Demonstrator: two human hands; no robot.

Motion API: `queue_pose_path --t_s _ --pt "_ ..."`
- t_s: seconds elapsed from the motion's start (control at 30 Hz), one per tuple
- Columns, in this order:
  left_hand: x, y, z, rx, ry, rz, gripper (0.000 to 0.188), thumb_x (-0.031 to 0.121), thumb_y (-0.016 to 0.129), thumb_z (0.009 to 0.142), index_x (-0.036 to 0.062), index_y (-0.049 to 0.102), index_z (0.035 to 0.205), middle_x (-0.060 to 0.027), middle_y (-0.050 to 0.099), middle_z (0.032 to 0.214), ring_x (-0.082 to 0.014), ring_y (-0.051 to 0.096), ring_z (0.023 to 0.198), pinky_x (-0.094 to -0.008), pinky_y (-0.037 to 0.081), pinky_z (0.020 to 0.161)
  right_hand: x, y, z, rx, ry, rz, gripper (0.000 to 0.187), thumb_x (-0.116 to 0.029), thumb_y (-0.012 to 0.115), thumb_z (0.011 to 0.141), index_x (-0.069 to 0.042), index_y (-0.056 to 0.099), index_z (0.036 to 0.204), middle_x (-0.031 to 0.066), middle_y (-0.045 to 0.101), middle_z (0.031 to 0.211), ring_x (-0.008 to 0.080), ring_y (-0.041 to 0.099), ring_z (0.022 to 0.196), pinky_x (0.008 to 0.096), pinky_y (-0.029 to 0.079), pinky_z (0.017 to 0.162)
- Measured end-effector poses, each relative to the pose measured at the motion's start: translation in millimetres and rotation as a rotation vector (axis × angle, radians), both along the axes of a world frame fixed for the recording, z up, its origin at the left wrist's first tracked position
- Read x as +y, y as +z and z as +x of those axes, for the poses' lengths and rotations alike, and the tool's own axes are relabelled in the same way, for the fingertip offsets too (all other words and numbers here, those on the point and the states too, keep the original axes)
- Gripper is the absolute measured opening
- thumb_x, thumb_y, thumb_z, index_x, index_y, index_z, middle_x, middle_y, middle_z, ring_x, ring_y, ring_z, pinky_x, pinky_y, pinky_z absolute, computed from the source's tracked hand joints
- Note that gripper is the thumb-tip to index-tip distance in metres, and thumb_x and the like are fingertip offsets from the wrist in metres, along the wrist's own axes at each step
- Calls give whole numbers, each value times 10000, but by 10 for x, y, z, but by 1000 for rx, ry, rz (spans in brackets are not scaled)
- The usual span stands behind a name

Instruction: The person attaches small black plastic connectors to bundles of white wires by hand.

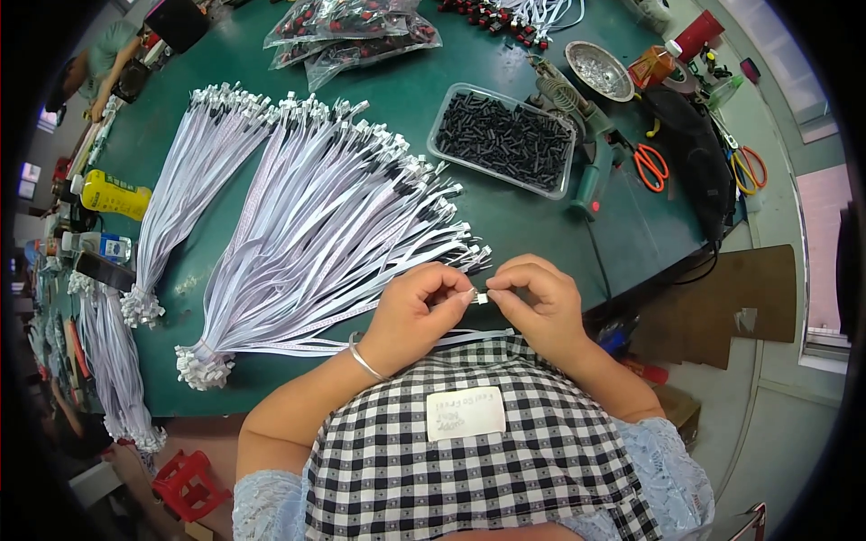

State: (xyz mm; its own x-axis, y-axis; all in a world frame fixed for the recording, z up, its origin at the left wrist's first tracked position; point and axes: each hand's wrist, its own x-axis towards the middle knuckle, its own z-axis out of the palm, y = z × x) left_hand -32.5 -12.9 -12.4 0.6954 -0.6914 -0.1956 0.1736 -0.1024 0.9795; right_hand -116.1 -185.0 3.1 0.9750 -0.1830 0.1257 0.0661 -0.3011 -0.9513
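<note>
Over the table's near edge, the fingertips of both hands meet at a small white connector. My left hand, a bangle on its wrist, pinches it from the left. From the right, the thumb and forefinger of my right hand close on it too. Fine dark wire ends show between the fingers, partly hidden. Beyond my left hand a large bundle of white flat cables fans out, with white connectors and black sleeves at its far ends. A clear tub holds many short black tubes.
More cable bundles lie left, beside a yellow bottle. A green hot-glue gun or soldering tool, orange-handled scissors and a metal bowl stand right. Plastic bags lie at the back. Another person sits far left.
</note>
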Motion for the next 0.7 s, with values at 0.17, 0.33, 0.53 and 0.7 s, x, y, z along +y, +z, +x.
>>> queue_pose_path --t_s 0.17,0.33,0.53,0.7 --pt "-12 10 25 -45 -12 30 93 75 639 833 1 627 889 -24 578 800 -64 507 642 -209 421 579 -8 -31 26 -86 -21 -27 128 37 661 763 7 656 888 96 645 881 151 629 745 247 499 645" --pt "9 -15 42 -123 -57 3 78 62 614 872 5 598 923 -10 581 829 -43 534 644 -180 441 562 10 -40 31 -80 -6 -24 126 43 658 766 6 659 887 98 644 878 153 630 751 250 500 649" --pt "13 -16 31 -91 -30 -6 74 53 615 871 5 598 925 -14 584 835 -45 533 646 -178 438 566 8 -60 21 -96 -23 -14 119 38 661 771 6 661 886 98 642 876 158 632 757 255 503 654" --pt "-5 6 19 -78 -7 12 95 68 644 832 3 631 899 -34 587 800 -72 525 642 -213 436 580 12 -57 26 -95 -8 -35 124 42 662 768 6 661 888 102 642 879 163 634 761 258 506 657"
